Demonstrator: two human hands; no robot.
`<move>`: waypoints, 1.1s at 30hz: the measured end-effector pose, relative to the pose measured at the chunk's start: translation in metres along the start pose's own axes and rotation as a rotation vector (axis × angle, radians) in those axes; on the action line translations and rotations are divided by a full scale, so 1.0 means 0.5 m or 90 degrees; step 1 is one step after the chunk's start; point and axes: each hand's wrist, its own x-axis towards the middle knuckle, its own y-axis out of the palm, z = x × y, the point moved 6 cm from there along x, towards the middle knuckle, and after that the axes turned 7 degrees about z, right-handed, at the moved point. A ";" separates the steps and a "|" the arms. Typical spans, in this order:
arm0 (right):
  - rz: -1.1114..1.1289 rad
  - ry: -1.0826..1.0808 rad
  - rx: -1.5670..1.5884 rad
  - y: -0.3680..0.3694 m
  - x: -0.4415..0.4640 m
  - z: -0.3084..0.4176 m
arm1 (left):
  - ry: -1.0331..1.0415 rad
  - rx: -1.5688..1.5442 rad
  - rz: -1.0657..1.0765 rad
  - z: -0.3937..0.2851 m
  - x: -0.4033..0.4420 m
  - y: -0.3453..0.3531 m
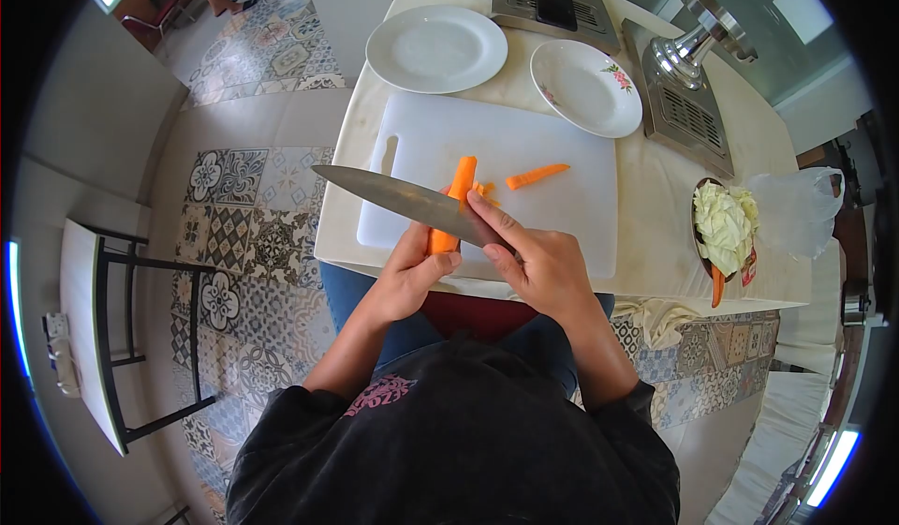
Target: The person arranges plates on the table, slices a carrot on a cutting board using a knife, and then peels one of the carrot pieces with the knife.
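Observation:
My left hand (409,274) is closed around the lower part of an orange carrot (463,180), which points up and away over the near part of the white cutting board (562,235). In my right hand (543,265) is a large kitchen knife (393,195), its broad blade lying across the carrot and its tip pointing left. The knife's handle is hidden by my fingers. Small carrot bits (484,189) lie on the board just behind the blade. A longer carrot piece (537,177) rests on the board further right.
Behind the board stand a white plate (436,49) and a flower-patterned bowl (587,88). Metal appliances (688,113) line the back, one with a black phone (554,6) on it. Cabbage (725,221) sits at the right beside a plastic bag (796,208), near the table's edge.

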 end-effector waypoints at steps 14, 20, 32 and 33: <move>0.054 0.044 0.118 0.007 -0.003 -0.015 | 0.017 -0.248 -0.026 0.014 0.008 0.005; 0.093 0.007 0.125 0.005 -0.006 0.018 | 0.003 -0.281 -0.023 0.004 0.004 0.010; -0.015 -0.042 -0.067 0.010 0.006 -0.004 | -0.042 -0.183 -0.057 0.011 0.000 0.002; -0.026 -0.050 -0.080 0.013 0.009 -0.002 | -0.049 -0.196 -0.069 0.014 0.001 -0.001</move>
